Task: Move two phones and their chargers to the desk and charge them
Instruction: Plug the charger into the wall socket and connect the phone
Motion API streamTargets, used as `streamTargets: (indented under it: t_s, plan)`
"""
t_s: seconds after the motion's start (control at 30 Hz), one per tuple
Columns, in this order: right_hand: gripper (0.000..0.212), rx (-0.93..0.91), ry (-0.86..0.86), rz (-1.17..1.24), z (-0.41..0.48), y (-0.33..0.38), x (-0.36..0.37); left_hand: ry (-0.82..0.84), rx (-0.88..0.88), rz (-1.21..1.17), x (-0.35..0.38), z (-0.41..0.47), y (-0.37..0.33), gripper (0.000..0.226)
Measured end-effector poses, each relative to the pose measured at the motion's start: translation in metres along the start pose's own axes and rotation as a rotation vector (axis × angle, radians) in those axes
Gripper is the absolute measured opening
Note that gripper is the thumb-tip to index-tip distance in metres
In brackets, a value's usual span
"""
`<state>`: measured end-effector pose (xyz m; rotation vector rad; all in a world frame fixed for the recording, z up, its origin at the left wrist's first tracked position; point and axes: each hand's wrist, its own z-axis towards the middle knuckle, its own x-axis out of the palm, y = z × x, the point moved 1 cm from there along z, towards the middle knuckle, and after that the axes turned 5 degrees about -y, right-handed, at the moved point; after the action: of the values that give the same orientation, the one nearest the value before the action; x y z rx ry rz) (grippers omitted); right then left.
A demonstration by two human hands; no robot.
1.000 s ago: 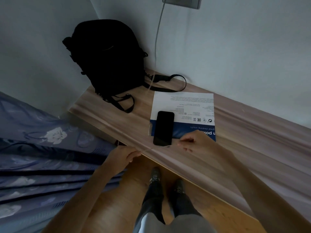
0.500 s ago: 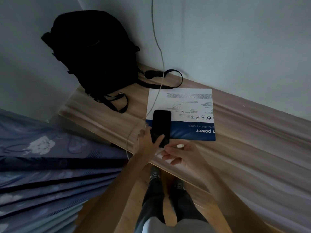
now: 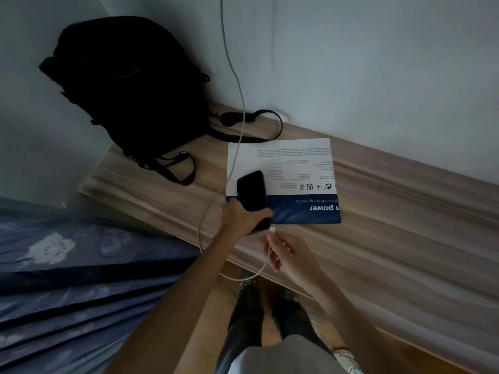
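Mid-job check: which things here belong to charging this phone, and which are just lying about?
In the job: phone, charging cable, left hand gripping the phone, right hand pinching the cable, desk.
Lying about: black backpack, printed leaflet, blue bedding.

A black backpack [image 3: 129, 85] stands in the corner, a blue-and-white leaflet [image 3: 297, 157] beside it.
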<state>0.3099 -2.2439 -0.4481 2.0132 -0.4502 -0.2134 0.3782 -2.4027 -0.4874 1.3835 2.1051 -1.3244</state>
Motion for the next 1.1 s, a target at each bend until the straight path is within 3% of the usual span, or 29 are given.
streamTargets:
  t_s: [0.1,0.4,0.67,0.93,1.1]
  plan:
    - [0.029,-0.037,-0.033,-0.167,-0.001,-0.002,0.004,0.146,-0.143,-0.212,-0.013,0.003,-0.011,0.080]
    - [0.027,-0.153,-0.125,-0.312,0.011,0.003,0.007,0.217,-0.234,-0.216,-0.027,-0.002,-0.029,0.056]
    - [0.025,-0.121,-0.124,-0.348,0.020,-0.001,0.007,0.192,-0.216,-0.182,-0.025,-0.008,-0.032,0.055]
    - [0.036,-0.060,-0.115,-0.330,0.022,0.002,0.009,0.159,-0.132,-0.147,-0.023,-0.016,-0.031,0.052]
    - [0.035,0.004,-0.114,-0.349,0.026,0.003,0.009,0.131,-0.077,-0.076,-0.020,-0.017,-0.032,0.072]
